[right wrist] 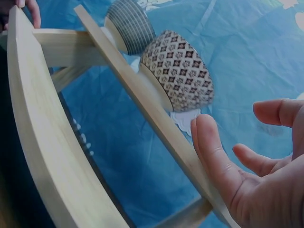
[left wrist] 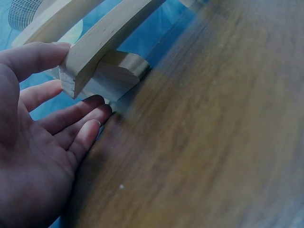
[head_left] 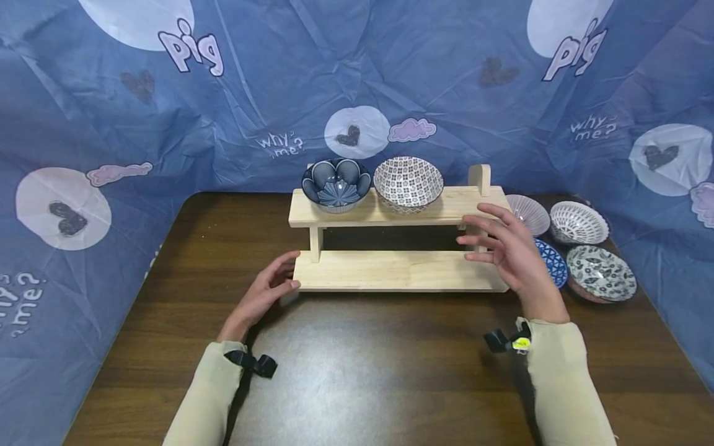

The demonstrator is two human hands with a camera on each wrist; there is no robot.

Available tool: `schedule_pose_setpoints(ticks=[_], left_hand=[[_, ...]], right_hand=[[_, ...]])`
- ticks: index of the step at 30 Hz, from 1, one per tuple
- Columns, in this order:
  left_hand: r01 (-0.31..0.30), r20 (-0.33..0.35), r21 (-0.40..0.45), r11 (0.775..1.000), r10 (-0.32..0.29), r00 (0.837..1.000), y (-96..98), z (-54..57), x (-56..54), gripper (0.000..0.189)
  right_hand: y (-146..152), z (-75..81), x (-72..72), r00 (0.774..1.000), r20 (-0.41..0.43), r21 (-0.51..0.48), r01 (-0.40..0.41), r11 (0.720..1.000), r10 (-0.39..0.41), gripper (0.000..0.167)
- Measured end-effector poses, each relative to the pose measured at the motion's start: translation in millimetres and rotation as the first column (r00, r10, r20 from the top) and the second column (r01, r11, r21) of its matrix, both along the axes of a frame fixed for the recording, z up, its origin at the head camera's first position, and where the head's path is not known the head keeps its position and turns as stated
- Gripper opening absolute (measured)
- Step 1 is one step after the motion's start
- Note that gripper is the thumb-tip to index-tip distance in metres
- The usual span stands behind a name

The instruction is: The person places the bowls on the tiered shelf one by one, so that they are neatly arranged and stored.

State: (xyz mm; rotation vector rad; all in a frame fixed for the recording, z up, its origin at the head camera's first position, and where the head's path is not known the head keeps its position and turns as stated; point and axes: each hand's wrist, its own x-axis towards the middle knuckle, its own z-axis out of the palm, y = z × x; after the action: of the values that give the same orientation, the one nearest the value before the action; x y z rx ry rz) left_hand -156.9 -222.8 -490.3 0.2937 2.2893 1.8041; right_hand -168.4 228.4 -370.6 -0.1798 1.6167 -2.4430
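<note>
Shelf (head_left: pixel 365 218), wood, 2-tier, on table (head_left: pixel 368 371) w/ 2 bowls (head_left: pixel 409 183) up top. L hand (head_left: pixel 262 294), fingers loosely spread, touches L end of lower board (head_left: pixel 401 271); R hand (head_left: pixel 515 257), fingers apart & free, nr R end. More bowls (head_left: pixel 602 274) to R.

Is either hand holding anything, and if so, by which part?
Nothing looks gripped: the left hand touches the lower shelf at its left end; the right hand holds nothing.

You could not tell what room it was: blue cloth (head_left: pixel 312 80) with hearts (head_left: pixel 349 135) hung behind and on both sides of a brown table (head_left: pixel 390 359).
</note>
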Motion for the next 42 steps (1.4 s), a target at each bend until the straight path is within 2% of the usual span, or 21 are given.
schedule_pose_setpoints(ticks=[4,18,22,30,42], left_hand=[[-0.001,-0.003,0.0,1.0,0.001,1.0,0.0,0.0,0.1,0.061],[-0.001,-0.001,-0.009,1.0,0.001,1.0,0.3,-1.1,-0.4,0.061],[0.001,-0.007,-0.011,1.0,-0.001,1.0,0.6,0.7,0.9,0.061],[-0.001,-0.003,-0.006,1.0,0.001,1.0,-1.1,-1.9,-0.3,0.061],[-0.001,-0.022,-0.005,1.0,0.001,1.0,-0.9,-2.5,0.0,0.06]], right_hand=[[13,-4.6,7.2,1.0,-0.015,-0.034,-0.003,0.999,0.002,0.024],[51,-17.9,27.1,0.999,-0.012,-0.03,0.046,0.998,-0.046,0.024],[63,-21.5,32.0,0.998,0.011,-0.062,0.057,0.996,-0.056,0.026],[88,-29.5,44.3,0.993,0.051,-0.061,0.11,0.992,-0.107,0.026],[123,-41.3,59.7,0.991,0.049,-0.171,0.135,0.976,-0.128,0.029]])
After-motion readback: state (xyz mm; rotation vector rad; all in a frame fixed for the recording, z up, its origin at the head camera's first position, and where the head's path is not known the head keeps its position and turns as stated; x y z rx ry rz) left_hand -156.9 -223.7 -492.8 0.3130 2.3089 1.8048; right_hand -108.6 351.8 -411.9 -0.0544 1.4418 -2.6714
